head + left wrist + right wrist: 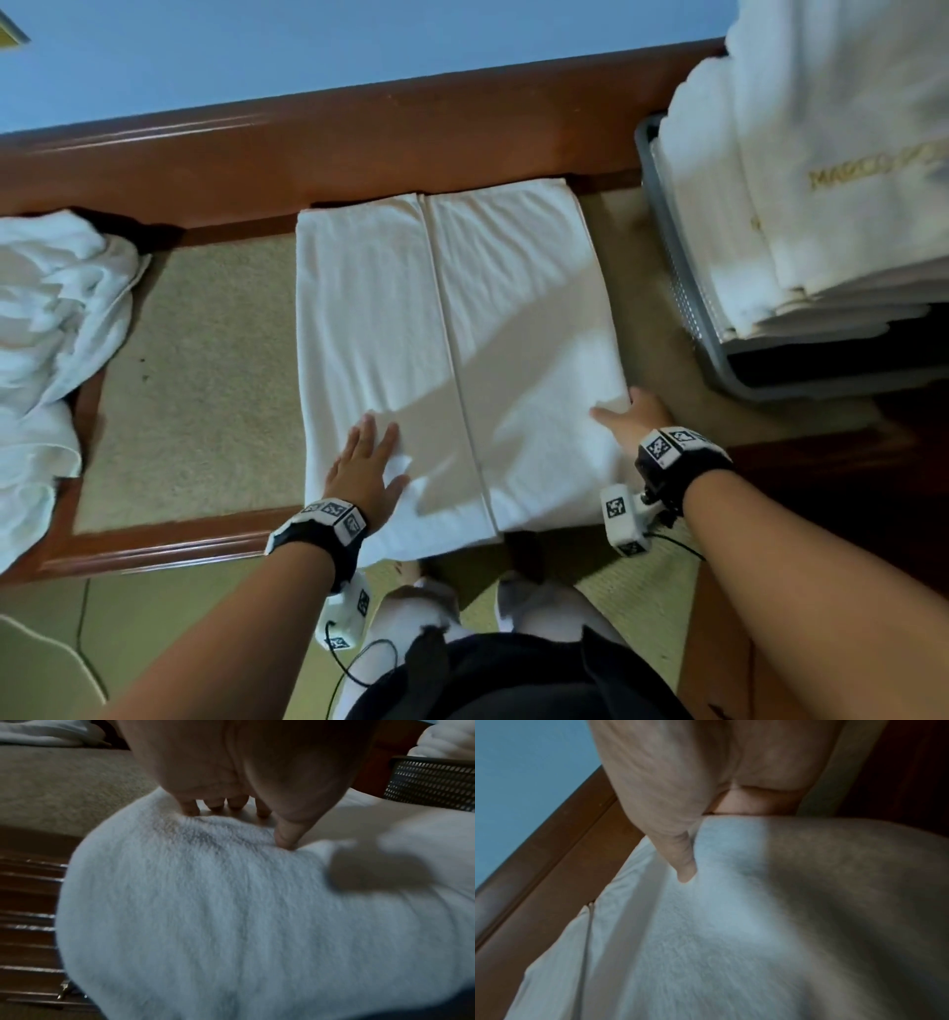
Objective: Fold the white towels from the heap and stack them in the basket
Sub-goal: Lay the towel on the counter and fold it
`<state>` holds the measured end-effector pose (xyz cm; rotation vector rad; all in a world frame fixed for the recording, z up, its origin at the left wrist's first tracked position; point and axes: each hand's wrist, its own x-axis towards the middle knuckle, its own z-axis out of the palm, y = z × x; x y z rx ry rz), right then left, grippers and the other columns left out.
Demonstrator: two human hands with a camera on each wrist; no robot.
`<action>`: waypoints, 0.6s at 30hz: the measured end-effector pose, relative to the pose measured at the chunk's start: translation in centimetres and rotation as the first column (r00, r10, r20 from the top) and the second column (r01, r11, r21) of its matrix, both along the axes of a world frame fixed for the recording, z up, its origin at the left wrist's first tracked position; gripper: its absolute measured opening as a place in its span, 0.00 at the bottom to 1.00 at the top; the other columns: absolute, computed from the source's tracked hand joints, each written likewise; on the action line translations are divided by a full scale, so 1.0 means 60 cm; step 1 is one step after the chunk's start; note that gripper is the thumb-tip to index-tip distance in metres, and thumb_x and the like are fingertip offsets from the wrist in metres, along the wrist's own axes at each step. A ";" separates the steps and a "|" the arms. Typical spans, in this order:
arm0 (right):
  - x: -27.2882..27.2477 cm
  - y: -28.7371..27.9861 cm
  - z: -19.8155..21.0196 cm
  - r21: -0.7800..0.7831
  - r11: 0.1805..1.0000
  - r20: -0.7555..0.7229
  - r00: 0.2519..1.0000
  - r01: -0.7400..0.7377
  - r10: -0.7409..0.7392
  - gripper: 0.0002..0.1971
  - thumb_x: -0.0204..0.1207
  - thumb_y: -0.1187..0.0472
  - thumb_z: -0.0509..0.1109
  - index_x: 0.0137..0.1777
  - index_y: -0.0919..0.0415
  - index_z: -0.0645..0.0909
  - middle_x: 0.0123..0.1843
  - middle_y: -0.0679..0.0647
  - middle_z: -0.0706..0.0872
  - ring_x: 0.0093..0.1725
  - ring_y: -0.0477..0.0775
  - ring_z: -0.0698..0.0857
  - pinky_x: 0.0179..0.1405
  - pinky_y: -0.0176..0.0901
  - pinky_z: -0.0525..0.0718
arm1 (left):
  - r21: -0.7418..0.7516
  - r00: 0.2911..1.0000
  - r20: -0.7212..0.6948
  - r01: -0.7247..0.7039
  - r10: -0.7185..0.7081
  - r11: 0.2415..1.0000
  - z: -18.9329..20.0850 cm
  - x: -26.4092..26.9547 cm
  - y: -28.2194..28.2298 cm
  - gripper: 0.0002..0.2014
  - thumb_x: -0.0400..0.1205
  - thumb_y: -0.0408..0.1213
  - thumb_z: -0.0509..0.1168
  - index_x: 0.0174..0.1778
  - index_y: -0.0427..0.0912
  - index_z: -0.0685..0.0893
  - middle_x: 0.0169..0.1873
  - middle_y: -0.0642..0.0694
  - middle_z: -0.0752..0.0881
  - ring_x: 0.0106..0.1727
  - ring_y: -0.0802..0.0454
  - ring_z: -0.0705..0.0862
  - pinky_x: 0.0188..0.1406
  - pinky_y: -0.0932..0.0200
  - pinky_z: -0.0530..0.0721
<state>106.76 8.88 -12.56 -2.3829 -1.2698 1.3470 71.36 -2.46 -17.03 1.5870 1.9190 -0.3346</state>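
**Towel flat on the bench, both hands at its near end**

Far left lies the heap (46, 329) of unfolded white towels, crumpled over the wooden frame (359, 133) — well apart from the work in the middle.

The towel (452, 349) in hand lies flat on the beige pad (195, 370), just right of the heap. It looks already folded lengthwise: two panels meet at a seam running down its middle. Its long axis runs away from the person, far end against the wooden rail, near end hanging slightly over the front edge.

The left hand (367, 462) rests on the left panel near the front, fingers straight and spread, palm down; the left wrist view shows the fingertips (190, 809) and thumb pressing into the pile. It seems placed there to pin and smooth the cloth.

The right hand (634, 419) sits at the towel's right edge. The right wrist view shows the thumb on top and the cloth edge running in under the palm — a pinch on that edge, though the fingers beneath are hidden. That hold suits lifting the near end for a crosswise fold toward the rail.

Far right stands the basket (683, 288), grey and perforated, already piled high with folded towels (801, 154), close enough for a short carry.
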 end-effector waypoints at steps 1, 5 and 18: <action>0.006 -0.016 0.000 0.010 1.000 -0.029 1.000 0.010 -0.010 0.27 0.78 0.61 0.76 0.74 0.69 0.74 0.65 0.60 0.84 0.67 0.65 0.83 0.59 0.44 0.77 | 0.005 1.000 0.006 -0.008 0.008 1.000 -0.001 0.003 -0.008 0.37 0.87 0.54 0.56 0.87 0.59 0.40 0.85 0.52 0.31 0.87 0.51 0.37 0.85 0.43 0.55; 0.039 -0.115 -0.034 0.031 1.000 -0.058 0.998 -0.002 0.003 0.23 0.75 0.62 0.79 0.67 0.69 0.78 0.60 0.63 0.87 0.52 0.60 0.85 0.52 0.50 0.83 | 0.037 1.000 0.024 -0.009 0.008 0.999 -0.002 0.009 -0.035 0.36 0.88 0.53 0.56 0.87 0.59 0.43 0.85 0.54 0.32 0.87 0.53 0.37 0.85 0.45 0.56; -0.099 -0.207 -0.007 0.274 0.960 -0.050 0.998 0.061 -0.049 0.21 0.82 0.66 0.64 0.75 0.60 0.75 0.68 0.63 0.85 0.65 0.65 0.84 0.61 0.45 0.78 | 0.100 0.993 0.110 -0.064 0.053 0.993 0.040 -0.046 -0.125 0.22 0.86 0.47 0.61 0.77 0.49 0.74 0.73 0.44 0.72 0.70 0.43 0.77 0.73 0.46 0.76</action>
